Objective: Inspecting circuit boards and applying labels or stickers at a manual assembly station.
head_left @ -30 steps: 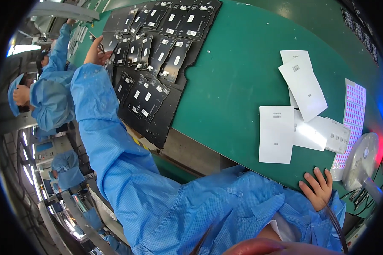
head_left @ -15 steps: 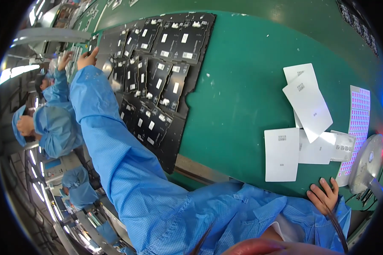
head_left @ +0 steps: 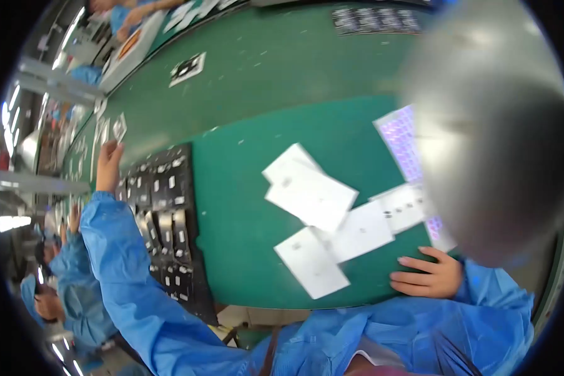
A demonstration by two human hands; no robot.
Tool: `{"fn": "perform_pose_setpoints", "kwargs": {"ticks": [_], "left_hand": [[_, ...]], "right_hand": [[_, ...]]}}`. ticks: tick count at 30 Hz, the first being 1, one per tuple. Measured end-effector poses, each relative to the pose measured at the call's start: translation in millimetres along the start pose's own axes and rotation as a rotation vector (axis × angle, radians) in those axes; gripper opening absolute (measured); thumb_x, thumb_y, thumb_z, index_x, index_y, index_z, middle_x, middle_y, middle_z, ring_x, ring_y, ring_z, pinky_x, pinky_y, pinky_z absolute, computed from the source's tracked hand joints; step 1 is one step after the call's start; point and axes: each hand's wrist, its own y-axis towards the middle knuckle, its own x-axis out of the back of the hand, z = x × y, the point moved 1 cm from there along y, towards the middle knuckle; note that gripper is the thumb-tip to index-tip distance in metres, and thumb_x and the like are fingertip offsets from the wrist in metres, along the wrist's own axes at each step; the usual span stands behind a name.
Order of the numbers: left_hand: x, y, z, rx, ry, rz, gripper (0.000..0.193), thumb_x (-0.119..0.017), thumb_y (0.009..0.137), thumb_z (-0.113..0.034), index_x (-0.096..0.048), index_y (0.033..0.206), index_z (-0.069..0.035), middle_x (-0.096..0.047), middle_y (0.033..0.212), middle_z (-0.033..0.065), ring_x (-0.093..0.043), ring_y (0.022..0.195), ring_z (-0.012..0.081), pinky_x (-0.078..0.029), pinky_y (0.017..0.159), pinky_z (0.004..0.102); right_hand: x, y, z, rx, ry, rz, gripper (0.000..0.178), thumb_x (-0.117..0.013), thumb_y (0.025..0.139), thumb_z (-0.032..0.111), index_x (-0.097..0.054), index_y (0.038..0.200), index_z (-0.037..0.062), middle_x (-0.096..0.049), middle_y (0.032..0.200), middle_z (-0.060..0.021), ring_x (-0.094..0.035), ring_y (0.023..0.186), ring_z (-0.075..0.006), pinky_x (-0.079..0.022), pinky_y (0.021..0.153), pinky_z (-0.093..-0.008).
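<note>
The green desk (head_left: pixel 238 188) fills most of the frame, its near edge bending along the bottom. Over it, at the right, looms a large rounded grey object (head_left: pixel 495 144), too blurred to identify. At the lower left a blue sleeve (head_left: pixel 116 250) reaches up past a flat black tray (head_left: pixel 199 276), left of centre, which carries rows of dark panels (head_left: pixel 180 235) dotted with white stickers. At the lower left edge sits a co-worker (head_left: pixel 81 307) in blue clothing. Four white cards (head_left: pixel 313 197) overlap in the middle of the frame. A sheet of small purple-pink labels (head_left: pixel 402 141) runs down the right, partly hidden by the grey object. The right hand (head_left: pixel 429 276) lies at the lower right on the desk, palm down, fingers straight and slightly apart, gripping nothing, near the foot of the label sheet. A row of dark pieces (head_left: pixel 376 20) lies at the top right of centre. The left hand (head_left: pixel 109 166) is raised at the upper left, fingertips drawn together; I cannot tell whether they grip the small pale piece (head_left: pixel 120 127) just above them, at the upper left
</note>
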Motion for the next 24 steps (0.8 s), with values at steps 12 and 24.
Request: {"fn": "perform_pose_setpoints", "kwargs": {"ticks": [12,24], "left_hand": [[-238.4,4.0,-438.2,-0.676,0.563,0.375,0.057,-0.066,0.077,-0.033,-0.047,0.12,-0.001,-0.047,0.124,0.0164,-0.042,0.118,0.0267,-0.032,0.099,0.0341],[-344.0,91.1,-494.2,-0.889,0.363,0.205,0.103,-0.081,0.056,-0.036,-0.024,0.134,-0.001,-0.035,0.134,0.021,-0.033,0.126,0.0346,-0.027,0.104,0.0372]], "right_hand": [[4.8,-28.1,14.2,-0.249,0.448,-0.094,0.06,-0.065,0.067,0.034,-0.047,0.121,0.0144,-0.042,0.132,0.0017,-0.035,0.126,-0.017,-0.023,0.104,-0.0396],[-12.6,-39.2,19.8,-0.246,0.467,-0.286,0.034,-0.044,0.081,0.019,-0.053,0.112,0.0104,-0.045,0.129,-0.0052,-0.036,0.126,-0.0206,-0.03,0.102,-0.0384]]}}
